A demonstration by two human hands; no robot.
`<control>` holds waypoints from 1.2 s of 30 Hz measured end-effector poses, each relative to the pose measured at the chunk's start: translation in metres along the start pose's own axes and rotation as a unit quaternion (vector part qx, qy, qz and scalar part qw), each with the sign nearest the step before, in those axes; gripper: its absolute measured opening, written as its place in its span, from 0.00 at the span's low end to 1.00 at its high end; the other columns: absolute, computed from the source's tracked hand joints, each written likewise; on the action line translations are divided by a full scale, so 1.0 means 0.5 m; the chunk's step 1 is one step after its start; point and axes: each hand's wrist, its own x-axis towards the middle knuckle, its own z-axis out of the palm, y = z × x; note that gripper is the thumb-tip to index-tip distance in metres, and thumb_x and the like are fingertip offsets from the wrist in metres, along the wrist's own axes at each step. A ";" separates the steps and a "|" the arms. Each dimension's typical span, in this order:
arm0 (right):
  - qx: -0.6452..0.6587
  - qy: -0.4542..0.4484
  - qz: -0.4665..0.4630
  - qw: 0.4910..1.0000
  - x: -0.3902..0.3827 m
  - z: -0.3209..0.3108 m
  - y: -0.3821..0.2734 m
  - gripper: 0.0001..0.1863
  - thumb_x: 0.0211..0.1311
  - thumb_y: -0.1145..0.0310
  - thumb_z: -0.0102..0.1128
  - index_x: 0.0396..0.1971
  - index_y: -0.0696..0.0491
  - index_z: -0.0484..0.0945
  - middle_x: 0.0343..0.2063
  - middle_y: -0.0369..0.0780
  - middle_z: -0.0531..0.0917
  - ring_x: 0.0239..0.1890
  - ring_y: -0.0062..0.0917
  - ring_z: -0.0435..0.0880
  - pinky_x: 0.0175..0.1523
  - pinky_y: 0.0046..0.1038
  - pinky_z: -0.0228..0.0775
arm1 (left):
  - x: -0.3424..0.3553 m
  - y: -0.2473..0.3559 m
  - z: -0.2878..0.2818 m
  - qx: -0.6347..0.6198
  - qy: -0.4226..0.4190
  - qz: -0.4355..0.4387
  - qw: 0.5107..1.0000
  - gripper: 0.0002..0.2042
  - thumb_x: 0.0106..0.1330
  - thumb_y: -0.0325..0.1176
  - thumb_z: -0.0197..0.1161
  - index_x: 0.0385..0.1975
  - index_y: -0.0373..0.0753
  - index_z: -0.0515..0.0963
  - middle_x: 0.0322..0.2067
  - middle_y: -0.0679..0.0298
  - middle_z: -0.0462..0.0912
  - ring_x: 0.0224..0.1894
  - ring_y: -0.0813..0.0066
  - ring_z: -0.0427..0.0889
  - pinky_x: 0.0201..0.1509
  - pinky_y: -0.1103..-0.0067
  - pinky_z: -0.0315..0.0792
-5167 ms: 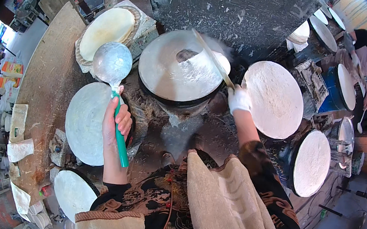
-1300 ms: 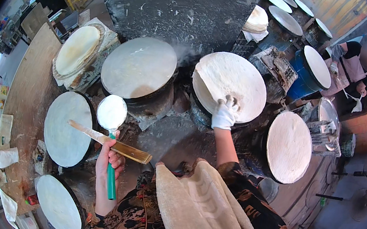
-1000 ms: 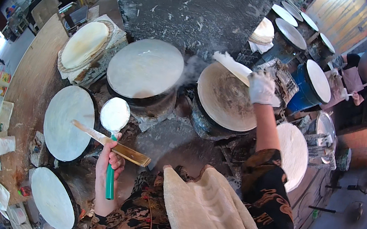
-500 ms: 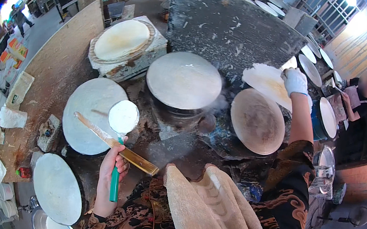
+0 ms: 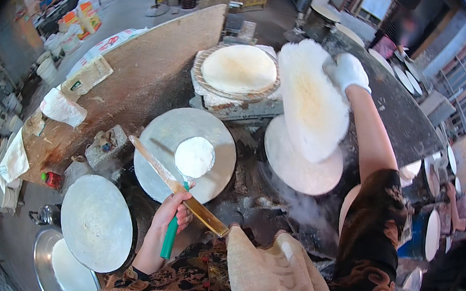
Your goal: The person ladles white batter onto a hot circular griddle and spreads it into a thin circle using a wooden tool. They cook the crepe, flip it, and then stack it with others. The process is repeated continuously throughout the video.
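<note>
Over round griddle, thin pancake was lifted clear, pinched in gloved right hand; ladle and wooden scraper kept clasped in left hand.

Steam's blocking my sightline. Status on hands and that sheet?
Right hand gloved, holding thin round sheet aloft. Left hand gripping ladle and flat stick. Nothing obstructing.

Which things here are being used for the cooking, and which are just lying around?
In use:
- left hand, gripping the green-handled ladle and wooden stick
- gloved right hand, lifting the thin round sheet
- round griddles
- stack of finished sheets

Lying about:
- crumpled papers
- small red bottle
</note>
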 end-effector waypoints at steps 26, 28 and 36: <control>0.442 -0.151 0.300 0.832 0.206 0.819 -0.122 0.27 0.48 0.56 0.57 0.44 0.61 0.76 0.39 0.47 0.82 0.41 0.36 0.81 0.48 0.33 0.68 | 0.089 0.049 0.034 -0.207 0.130 0.159 0.957 0.18 0.65 0.28 0.49 0.55 0.40 0.65 0.08 0.75 0.58 0.06 0.84 0.57 0.06 0.86 0.55; 0.401 -0.168 0.297 0.850 0.207 0.815 -0.142 0.29 0.48 0.53 0.57 0.45 0.61 0.75 0.42 0.48 0.81 0.45 0.38 0.80 0.51 0.34 0.67 | 0.093 0.057 0.047 -0.200 0.124 0.157 0.959 0.18 0.65 0.27 0.48 0.56 0.40 0.64 0.08 0.75 0.58 0.06 0.84 0.57 0.06 0.86 0.55; 0.691 -0.145 0.463 0.536 0.107 0.783 -0.087 0.08 0.54 0.63 0.61 0.27 0.51 0.76 0.17 0.36 0.78 0.15 0.20 0.72 0.15 0.25 0.61 | 0.122 0.083 0.051 -0.102 0.085 0.117 0.984 0.20 0.64 0.27 0.48 0.57 0.41 0.64 0.08 0.76 0.59 0.05 0.85 0.57 0.06 0.87 0.54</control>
